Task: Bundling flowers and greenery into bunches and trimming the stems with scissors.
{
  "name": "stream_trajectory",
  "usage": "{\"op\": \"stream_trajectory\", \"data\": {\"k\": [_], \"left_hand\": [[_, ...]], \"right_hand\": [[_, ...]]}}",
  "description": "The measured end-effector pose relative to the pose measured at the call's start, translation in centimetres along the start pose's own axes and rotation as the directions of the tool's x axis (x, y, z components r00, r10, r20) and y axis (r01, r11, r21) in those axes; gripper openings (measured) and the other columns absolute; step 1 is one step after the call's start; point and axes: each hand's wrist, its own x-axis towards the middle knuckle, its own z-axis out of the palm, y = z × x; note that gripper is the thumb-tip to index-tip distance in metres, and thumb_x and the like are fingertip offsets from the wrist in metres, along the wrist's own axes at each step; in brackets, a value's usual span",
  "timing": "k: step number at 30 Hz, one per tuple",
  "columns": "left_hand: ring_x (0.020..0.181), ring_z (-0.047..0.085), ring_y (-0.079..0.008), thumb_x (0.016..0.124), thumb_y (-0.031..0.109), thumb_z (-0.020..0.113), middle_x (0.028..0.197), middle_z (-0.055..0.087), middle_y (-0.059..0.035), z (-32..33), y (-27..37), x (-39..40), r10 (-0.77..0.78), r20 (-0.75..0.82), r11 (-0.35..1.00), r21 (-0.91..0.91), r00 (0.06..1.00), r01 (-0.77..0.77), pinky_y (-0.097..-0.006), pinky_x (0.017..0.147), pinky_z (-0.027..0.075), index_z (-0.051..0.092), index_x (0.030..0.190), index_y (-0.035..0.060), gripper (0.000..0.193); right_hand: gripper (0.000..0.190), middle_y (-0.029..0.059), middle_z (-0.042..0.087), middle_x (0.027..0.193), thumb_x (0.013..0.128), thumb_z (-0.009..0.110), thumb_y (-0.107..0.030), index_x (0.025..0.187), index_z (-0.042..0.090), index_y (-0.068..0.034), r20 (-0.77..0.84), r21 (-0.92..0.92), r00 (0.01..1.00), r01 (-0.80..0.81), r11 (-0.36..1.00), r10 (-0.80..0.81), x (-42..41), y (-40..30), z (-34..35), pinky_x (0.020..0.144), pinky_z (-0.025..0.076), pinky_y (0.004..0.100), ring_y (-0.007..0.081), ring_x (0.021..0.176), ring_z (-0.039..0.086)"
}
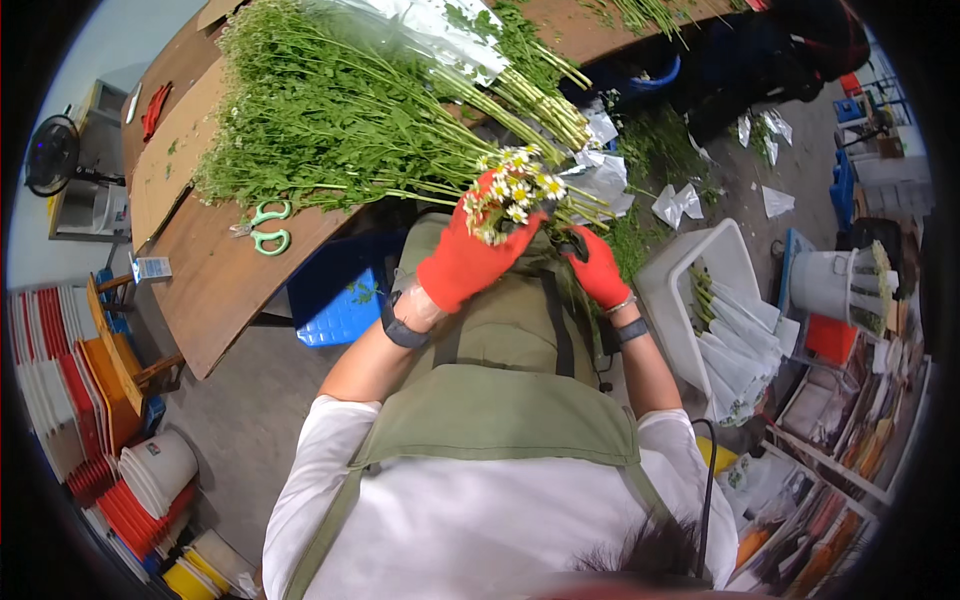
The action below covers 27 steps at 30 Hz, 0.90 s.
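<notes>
Both my hands wear red work gloves with dark palms. My left hand (459,262) is closed around a small bunch of white daisy-like flowers (517,187) with yellow centres, just below the blooms. Close by on the right, my right hand (598,270) has its fingers curled at the green stems under the flower heads; its fingertips are partly hidden. Past my hands, a large heap of leafy flower stems (322,127) lies across the wooden table (232,300). Scissors with pale green handles (257,235) rest near the table's edge. Clear plastic wrap (450,30) covers more cut stems.
A blue plastic crate (330,300) stands below the table edge. On my right, a white tub (675,262) holds sleeve-wrapped bunches (739,352). Leaf trimmings and plastic scraps (679,205) litter the floor. Stacked white buckets (154,469) stand at left.
</notes>
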Motion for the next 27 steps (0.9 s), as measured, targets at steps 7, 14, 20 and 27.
{"op": "stream_trajectory", "data": {"k": [7,14,20,27], "left_hand": [[0.118,0.057,-0.0365,0.077,0.009,0.077,0.127,0.061,-0.0156,0.2,0.2,-1.1,0.168,0.134,0.958,0.21,0.977,-0.193,-0.0446,0.104,0.045,0.062,0.124,0.0042,0.05],[0.116,0.056,-0.0398,0.074,0.011,0.077,0.127,0.059,-0.0189,0.5,-1.4,-2.1,0.235,0.125,0.955,0.156,0.964,-0.253,-0.0464,0.103,0.045,0.059,0.126,0.0032,0.056],[0.109,0.06,-0.0228,0.102,0.029,0.055,0.12,0.065,-0.013,-9.0,-5.2,2.6,-0.446,-0.392,0.894,-0.234,0.805,0.382,-0.0342,0.098,0.045,0.061,0.126,-0.0002,0.039],[0.117,0.06,-0.0194,0.107,0.03,0.045,0.13,0.062,-0.0134,-23.0,-11.0,6.7,-0.261,-0.434,0.957,-0.003,0.862,0.288,-0.0343,0.097,0.047,0.053,0.138,0.0049,0.041]], "right_hand": [[0.05,0.0191,0.061,0.13,0.087,0.071,-0.02,0.132,0.057,-0.004,-0.031,-0.021,0.998,-0.058,0.998,0.058,-1.0,0.8,1.0,0.104,0.044,0.0433,0.037,0.12,0.056],[0.048,0.0199,0.061,0.128,0.086,0.071,-0.018,0.13,0.057,-0.003,-0.058,-0.032,0.998,-0.023,0.999,0.021,-1.3,0.7,1.4,0.103,0.045,0.0436,0.0377,0.119,0.056],[0.045,0.0188,0.064,0.122,0.083,0.07,-0.011,0.126,0.06,-0.004,-0.052,-0.097,0.997,0.047,0.994,-0.052,-3.2,1.6,-1.4,0.098,0.047,0.0438,0.0384,0.113,0.059],[0.039,0.0177,0.068,0.112,0.081,0.067,-0.004,0.121,0.063,-0.004,-0.184,0.059,0.956,-0.223,0.973,0.23,-1.7,0.0,-6.1,0.085,0.052,0.0397,0.0381,0.097,0.065]]}}
